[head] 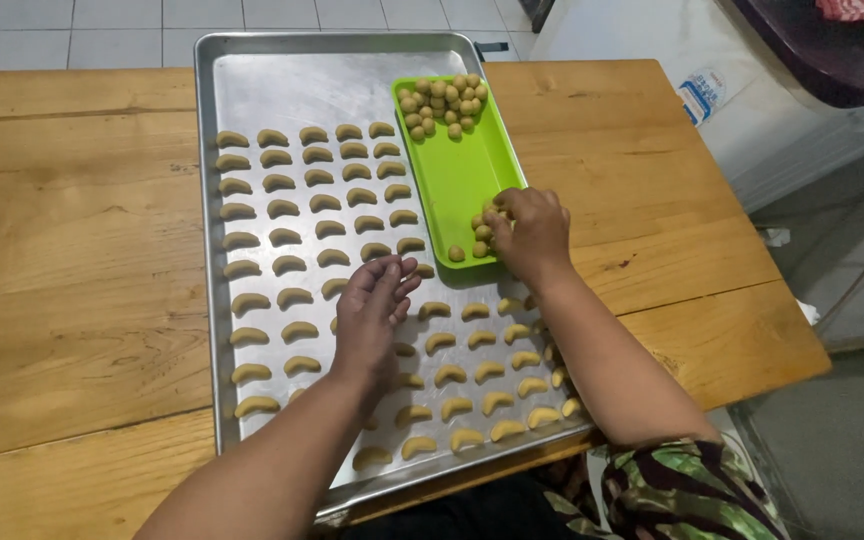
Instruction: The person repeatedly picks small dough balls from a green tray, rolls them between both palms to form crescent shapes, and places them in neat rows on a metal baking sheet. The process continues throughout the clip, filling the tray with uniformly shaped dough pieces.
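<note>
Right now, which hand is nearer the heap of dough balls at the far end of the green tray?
Right. The right hand is in the green tray, at its near end; the left hand hovers over the baking sheet, farther from the heap.

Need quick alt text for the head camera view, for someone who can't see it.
The right hand reaches into dough balls at the near end of a green tray, while the left hand rests flat over rows of crescent-shaped dough pieces on a metal baking sheet.

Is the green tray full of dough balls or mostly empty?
Mostly empty. The green tray has one cluster of dough balls at its far end and a few by the right hand; its middle is bare.
</note>
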